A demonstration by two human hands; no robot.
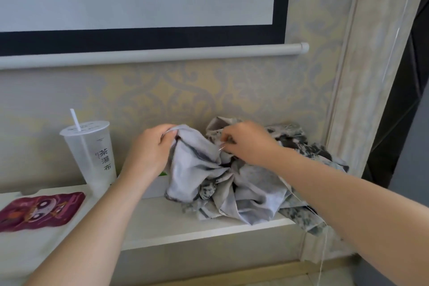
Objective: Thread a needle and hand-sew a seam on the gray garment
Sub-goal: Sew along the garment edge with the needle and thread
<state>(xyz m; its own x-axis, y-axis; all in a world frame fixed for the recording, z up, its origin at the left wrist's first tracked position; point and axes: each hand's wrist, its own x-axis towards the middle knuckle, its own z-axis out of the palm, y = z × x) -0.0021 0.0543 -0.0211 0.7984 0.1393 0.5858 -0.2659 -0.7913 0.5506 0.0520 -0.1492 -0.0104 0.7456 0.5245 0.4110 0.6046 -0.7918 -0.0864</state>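
A crumpled gray garment (246, 183) with darker mottled patches lies heaped on a white shelf (176, 220) against the wall. My left hand (151, 146) grips a raised fold of the garment at its upper left. My right hand (250, 141) pinches a thin silver needle (221, 147) at the cloth, its tip pointing left into the fold. A pale thread (322, 246) trails down under my right forearm and hangs past the shelf edge.
A clear plastic cup (91, 151) with a lid and white straw stands left of the garment. A dark red printed pouch (41, 210) lies flat at the shelf's left end. A projector screen's bottom bar (162, 53) hangs above. A white door frame (362, 76) rises at right.
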